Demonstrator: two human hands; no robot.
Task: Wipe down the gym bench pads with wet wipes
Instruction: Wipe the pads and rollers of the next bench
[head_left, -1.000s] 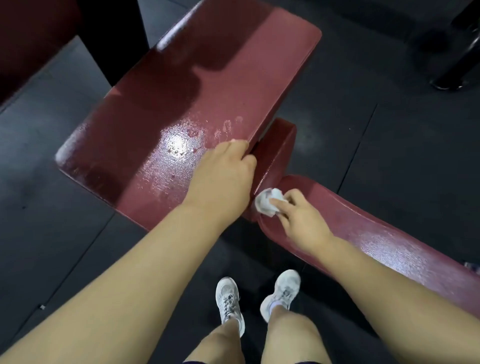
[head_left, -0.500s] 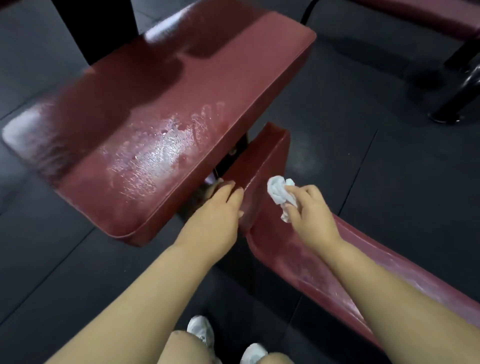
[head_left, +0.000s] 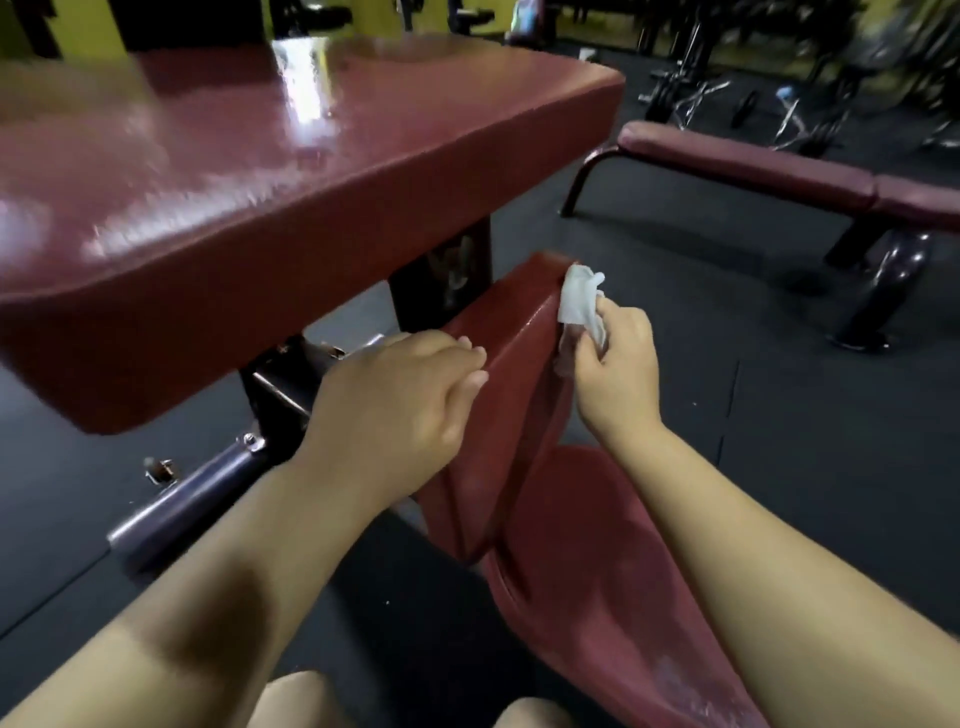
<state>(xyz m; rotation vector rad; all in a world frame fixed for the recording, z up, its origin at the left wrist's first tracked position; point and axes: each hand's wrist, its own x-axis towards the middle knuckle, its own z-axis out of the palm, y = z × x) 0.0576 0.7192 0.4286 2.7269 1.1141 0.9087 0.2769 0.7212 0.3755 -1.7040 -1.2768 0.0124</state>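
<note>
Wet wipe: one, white, crumpled, pinched in the right hand between thumb and curled fingers. It is pressed on the upper right edge of the small pad.

Pads on this bench, three, all dark red:
- large pad at the top left, flat, glossy with light glare
- small pad, narrow, tilted up, below the large pad's near corner
- lower pad, running from the small pad's base toward the bottom right, under the right forearm

Left hand: one, knuckles up, fingers bent, tips touching the small pad's left edge. The thumb is hidden, so I cannot tell whether it actually grips.

Metal bar: one, under the large pad, sticking out to the lower left with a bolt near its end.

Second bench: one, well apart at the upper right, with two maroon pad sections end to end on a dark frame.

Floor: dark rubber tiles. Background gym gear is too blurred to count.
</note>
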